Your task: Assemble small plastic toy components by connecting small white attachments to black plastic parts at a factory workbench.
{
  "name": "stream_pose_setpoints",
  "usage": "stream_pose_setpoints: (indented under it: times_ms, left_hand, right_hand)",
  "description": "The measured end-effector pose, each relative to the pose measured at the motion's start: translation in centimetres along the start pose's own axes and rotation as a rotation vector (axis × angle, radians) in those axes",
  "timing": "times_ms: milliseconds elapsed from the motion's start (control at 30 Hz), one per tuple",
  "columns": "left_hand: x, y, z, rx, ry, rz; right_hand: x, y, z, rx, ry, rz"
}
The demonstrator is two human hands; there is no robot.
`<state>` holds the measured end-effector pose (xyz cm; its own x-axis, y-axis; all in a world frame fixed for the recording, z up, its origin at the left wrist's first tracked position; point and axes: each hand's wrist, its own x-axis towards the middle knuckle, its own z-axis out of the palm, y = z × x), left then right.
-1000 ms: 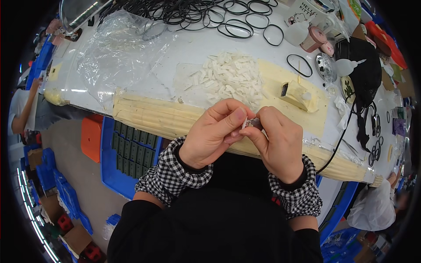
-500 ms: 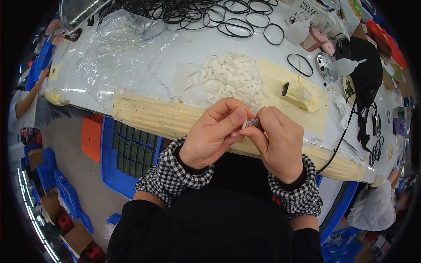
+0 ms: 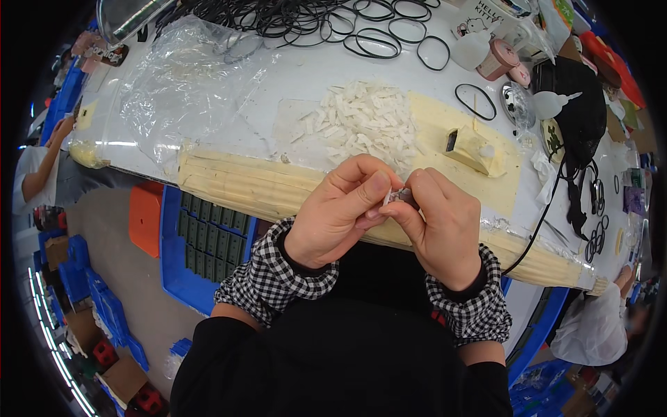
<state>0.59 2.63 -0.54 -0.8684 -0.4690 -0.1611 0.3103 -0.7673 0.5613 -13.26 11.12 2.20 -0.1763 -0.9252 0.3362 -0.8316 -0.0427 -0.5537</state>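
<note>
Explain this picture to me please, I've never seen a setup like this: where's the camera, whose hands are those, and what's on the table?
There's no robot here, just a person working bare-handed. A wide fisheye camera on their head looks down, which is why straight edges bend near the rim. The left hand and right hand meet in the middle, their fingers pinching a small piece, too hidden to identify. On the white table, a heap of whitish strips lies just beyond the hands. Farther back are black bands, with a clear plastic sheet or bag to the left and a yellowish block to the right.
</note>
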Motion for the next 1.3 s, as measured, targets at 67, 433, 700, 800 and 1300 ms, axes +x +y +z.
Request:
stream_pose_setpoints:
  times_ms: [67,433,700,800,1300]
  left_hand:
    - [-0.01,0.07,0.02,-0.006,-0.004,-0.010]
    - [0.06,-0.08,0.01,-0.065,-0.037,-0.027]
    - [0.08,-0.16,-0.05,-0.115,-0.065,-0.052]
    - [0.10,-0.22,-0.08,-0.119,-0.069,-0.053]
    - [0.03,-0.10,0.17,0.167,0.065,0.101]
  right_hand:
    - [0.02,-0.01,0.03,-0.003,-0.003,0.004]
    - [-0.03,0.07,-0.02,0.004,-0.009,-0.002]
    - [0.01,-0.03,-0.11,0.076,-0.006,0.010]
    - [-0.02,0.03,-0.08,0.069,-0.012,0.010]
    - [-0.01,-0.04,-0.24,-0.070,-0.015,-0.021]
